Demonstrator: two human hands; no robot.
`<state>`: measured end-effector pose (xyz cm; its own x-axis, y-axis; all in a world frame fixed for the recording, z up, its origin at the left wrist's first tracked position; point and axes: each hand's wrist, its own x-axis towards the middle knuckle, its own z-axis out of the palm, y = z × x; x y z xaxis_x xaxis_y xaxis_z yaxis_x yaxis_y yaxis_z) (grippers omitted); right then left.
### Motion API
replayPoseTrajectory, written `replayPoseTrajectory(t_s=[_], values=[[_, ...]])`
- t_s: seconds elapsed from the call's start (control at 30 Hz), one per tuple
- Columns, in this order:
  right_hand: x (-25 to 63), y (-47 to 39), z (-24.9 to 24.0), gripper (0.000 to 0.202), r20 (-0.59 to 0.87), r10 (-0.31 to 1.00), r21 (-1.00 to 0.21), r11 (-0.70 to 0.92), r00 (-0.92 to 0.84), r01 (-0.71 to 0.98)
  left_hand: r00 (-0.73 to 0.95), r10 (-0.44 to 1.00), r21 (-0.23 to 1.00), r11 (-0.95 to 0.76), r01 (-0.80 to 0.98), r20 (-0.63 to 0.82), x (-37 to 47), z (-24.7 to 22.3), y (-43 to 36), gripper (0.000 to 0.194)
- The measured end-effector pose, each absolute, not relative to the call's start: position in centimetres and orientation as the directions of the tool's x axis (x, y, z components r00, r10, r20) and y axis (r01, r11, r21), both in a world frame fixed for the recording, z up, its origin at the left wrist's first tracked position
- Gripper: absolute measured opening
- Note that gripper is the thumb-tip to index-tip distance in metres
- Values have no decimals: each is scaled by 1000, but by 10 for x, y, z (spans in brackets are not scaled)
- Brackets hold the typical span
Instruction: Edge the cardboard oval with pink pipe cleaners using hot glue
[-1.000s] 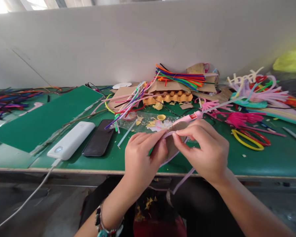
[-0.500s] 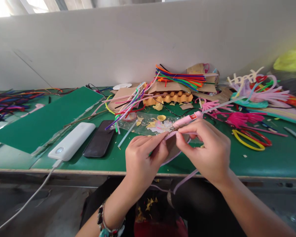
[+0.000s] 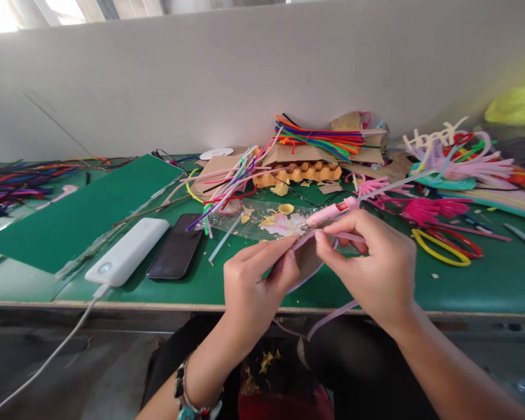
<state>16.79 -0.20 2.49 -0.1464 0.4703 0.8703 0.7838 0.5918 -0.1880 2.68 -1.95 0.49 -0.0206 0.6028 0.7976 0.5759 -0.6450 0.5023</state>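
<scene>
My left hand [image 3: 259, 274] pinches the left edge of a brown cardboard piece [image 3: 308, 261] that has a lilac pipe cleaner [image 3: 304, 280] along its rim. With thumb and index finger, my right hand [image 3: 371, 262] grips the pipe cleaner at the upper edge of the cardboard. A loose length of it hangs below the table edge over my lap. Just beyond my fingers lies a pink glue gun [image 3: 332, 211] with a long translucent glue stick [image 3: 394, 185] sticking out of its back. The cardboard's full shape is partly hidden by my hands.
Left of my hands lie a black phone [image 3: 175, 248], a white power bank [image 3: 126, 252] with a cable, and a green sheet [image 3: 83, 213]. Behind are an egg carton [image 3: 306, 174] and bundled pipe cleaners [image 3: 319, 137]. Pink pipe-cleaner shapes [image 3: 435, 210] and yellow loops [image 3: 440, 248] lie right.
My right hand has shifted slightly right along the cardboard's upper edge, still pinching the pipe cleaner. My left hand has barely moved. The hanging strand has swung a little.
</scene>
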Motion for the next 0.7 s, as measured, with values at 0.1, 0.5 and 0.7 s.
replayPoseTrajectory(t_s=[0.1,0.5,0.7], values=[[169,-2,25,18,869,474,-190,583,-141,790,-25,609,508,-638,579,793,27,5,-20,22],[172,0,23,16,853,516,-288,595,-82,751,-26,605,505,-639,580,796,27,5,-21,18],[175,1,20,9,792,610,-429,581,-21,692,-15,598,492,-644,586,801,26,5,-22,19]])
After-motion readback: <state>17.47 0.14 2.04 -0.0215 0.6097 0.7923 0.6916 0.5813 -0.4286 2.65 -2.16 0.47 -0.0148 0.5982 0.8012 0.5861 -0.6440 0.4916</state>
